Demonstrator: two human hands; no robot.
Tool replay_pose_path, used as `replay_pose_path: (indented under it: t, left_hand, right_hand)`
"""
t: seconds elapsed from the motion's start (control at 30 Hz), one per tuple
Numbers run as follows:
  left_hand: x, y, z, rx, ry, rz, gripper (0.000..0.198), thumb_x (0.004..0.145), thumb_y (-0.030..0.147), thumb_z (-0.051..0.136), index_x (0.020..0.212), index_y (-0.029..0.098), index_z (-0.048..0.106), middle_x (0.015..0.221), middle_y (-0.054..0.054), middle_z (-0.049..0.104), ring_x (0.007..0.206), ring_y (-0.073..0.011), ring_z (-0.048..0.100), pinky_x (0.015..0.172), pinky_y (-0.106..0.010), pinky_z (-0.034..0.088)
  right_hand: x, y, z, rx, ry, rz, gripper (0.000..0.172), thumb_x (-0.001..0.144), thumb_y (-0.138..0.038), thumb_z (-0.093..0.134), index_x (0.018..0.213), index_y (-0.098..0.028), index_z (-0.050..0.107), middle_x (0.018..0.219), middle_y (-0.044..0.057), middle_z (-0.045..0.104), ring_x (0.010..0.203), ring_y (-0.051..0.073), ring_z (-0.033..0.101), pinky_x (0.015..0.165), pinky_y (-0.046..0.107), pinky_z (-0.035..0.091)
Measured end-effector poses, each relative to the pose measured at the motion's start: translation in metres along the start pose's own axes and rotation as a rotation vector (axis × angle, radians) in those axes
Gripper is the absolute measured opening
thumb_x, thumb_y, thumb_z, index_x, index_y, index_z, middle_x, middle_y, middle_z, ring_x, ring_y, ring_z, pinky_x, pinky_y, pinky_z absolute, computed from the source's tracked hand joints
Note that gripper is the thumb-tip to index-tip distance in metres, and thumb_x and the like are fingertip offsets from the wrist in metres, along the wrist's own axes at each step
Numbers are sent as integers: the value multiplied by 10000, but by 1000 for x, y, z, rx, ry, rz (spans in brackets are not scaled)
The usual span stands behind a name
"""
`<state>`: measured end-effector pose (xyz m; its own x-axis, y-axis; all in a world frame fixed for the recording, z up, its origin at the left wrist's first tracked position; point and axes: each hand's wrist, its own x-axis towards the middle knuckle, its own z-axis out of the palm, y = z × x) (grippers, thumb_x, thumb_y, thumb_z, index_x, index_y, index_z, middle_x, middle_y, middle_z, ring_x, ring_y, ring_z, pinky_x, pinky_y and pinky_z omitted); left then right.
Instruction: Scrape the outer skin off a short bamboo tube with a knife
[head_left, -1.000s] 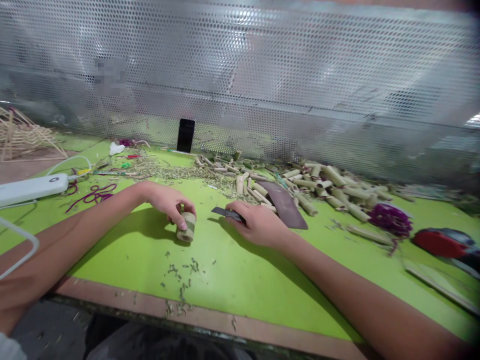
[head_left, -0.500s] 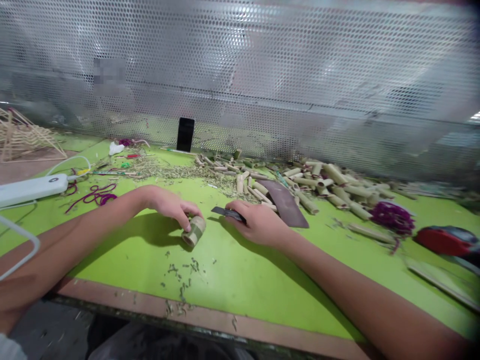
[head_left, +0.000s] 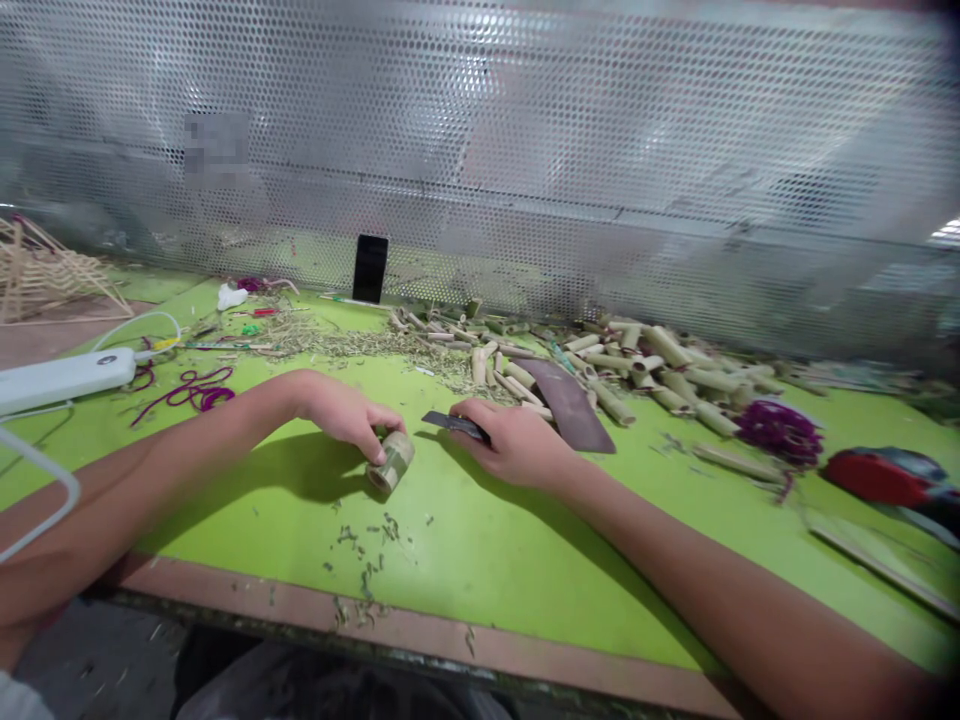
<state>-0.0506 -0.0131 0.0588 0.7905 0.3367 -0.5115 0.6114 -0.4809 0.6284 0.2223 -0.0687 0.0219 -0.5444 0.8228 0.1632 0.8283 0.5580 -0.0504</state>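
My left hand [head_left: 351,415] pinches a short bamboo tube [head_left: 392,463] between thumb and fingers. The tube is tilted, its hollow end facing down and toward me, and green skin patches show on its pale side. In my right hand [head_left: 521,442] is a utility knife [head_left: 466,427], its dark handle under my fingers. The blade points left toward the tube, with a gap between them. Small green shavings [head_left: 367,570] lie on the green tabletop [head_left: 510,570] below the tube.
A pile of cut bamboo pieces [head_left: 667,365] lies at the back right, with brown sandpaper [head_left: 574,405] before it. Purple cord [head_left: 780,433] and a red-and-black tool [head_left: 881,475] are far right. A phone [head_left: 370,268] leans on the perforated metal screen [head_left: 480,150]. At left is a white power strip [head_left: 67,378].
The bamboo tube has turned slightly in my left hand and shifted a little to the right. My right hand with the knife has stayed almost still.
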Motion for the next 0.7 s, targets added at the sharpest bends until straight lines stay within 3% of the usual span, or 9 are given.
replay_pose_path:
  t: [0.23, 0.43, 0.6, 0.7]
  left_hand:
    - [-5, 16, 5, 105, 61, -50, 504, 783, 367, 602, 1264, 222, 558, 1132, -73, 690, 942, -247, 632, 722, -256, 475]
    - [0, 22, 11, 114, 65, -46, 493, 773, 368, 596, 1237, 206, 551, 1158, -93, 678, 960, -251, 643, 733, -265, 484]
    - [-2, 11, 6, 24, 9, -46, 514, 809, 405, 601, 1278, 211, 520, 1182, -100, 661, 896, -232, 653, 700, -277, 491]
    - [0, -5, -1, -129, 22, 53, 458, 807, 433, 650, 1200, 217, 557, 1143, -73, 667, 935, -219, 647, 786, -290, 507]
  right_hand:
    - [2, 0, 1, 24, -4, -9, 252, 1007, -361, 477, 1118, -187, 623, 942, 84, 740, 649, 199, 622, 581, 301, 345]
    - [1, 0, 1, 16, 5, 0, 222, 1005, -359, 480, 1071, -200, 620, 949, 83, 740, 675, 204, 633, 595, 303, 349]
    - [0, 0, 1, 8, 10, -6, 247, 1007, -363, 470, 1109, -192, 617, 961, 83, 747, 692, 205, 640, 611, 302, 358]
    - [-1, 1, 0, 3, -2, 1, 269, 1012, -381, 461, 1118, -190, 620, 932, 82, 748, 702, 218, 646, 613, 307, 356]
